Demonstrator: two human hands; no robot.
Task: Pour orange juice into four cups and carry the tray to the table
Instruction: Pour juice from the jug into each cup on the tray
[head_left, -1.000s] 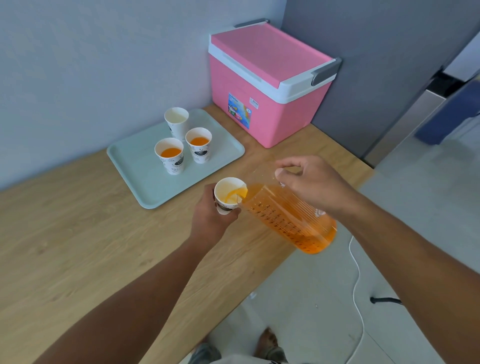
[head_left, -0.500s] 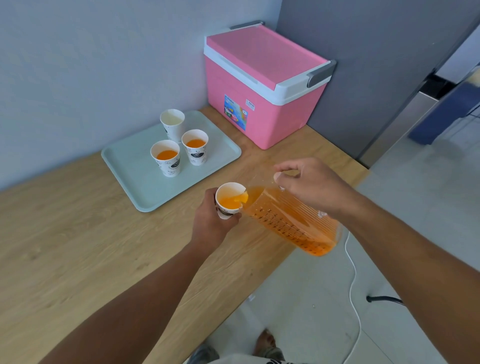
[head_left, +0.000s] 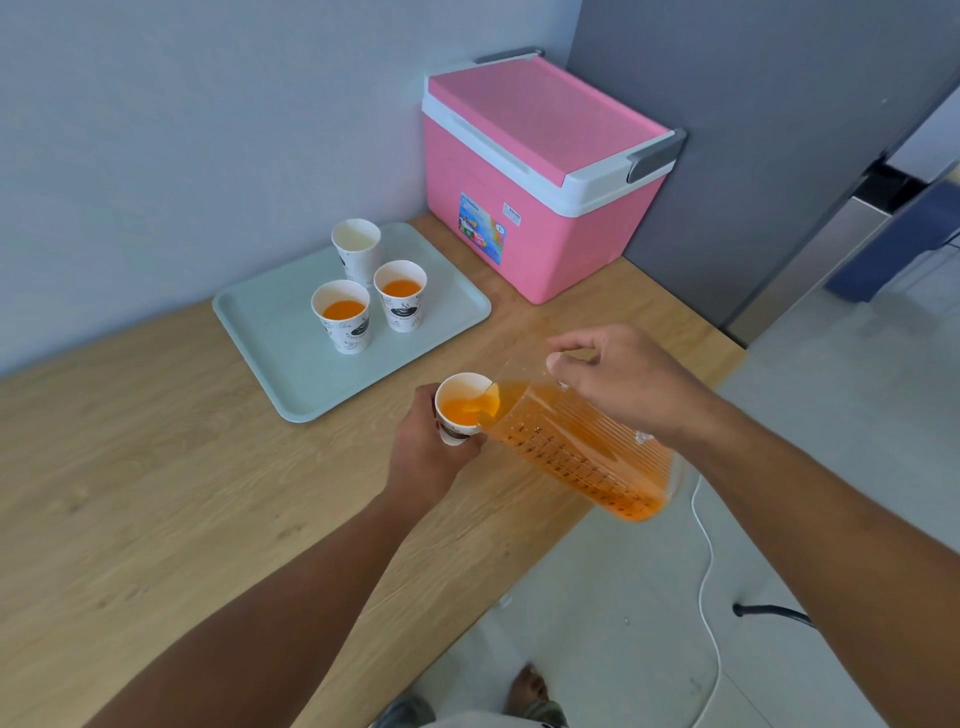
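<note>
My left hand (head_left: 423, 457) grips a white paper cup (head_left: 457, 410) above the wooden counter, just off the tray's near corner. My right hand (head_left: 628, 382) holds a clear measuring jug of orange juice (head_left: 582, 449) by its handle, tilted with its spout over the cup's rim. Juice runs into the cup, which is partly filled. On the pale green tray (head_left: 280, 358) stand two cups with juice, one at the front left (head_left: 343, 317) and one to its right (head_left: 401, 296). Behind them stands an empty cup (head_left: 357, 249).
A pink cooler box (head_left: 540, 176) with a white rim stands at the counter's back right, against a grey panel. The wooden counter (head_left: 156, 493) ends at an edge near my right arm. A white cable (head_left: 709, 561) lies on the floor below.
The juice level in the held cup has risen. The jug stays tilted over it. My view has shifted slightly, both hands keeping their grips.
</note>
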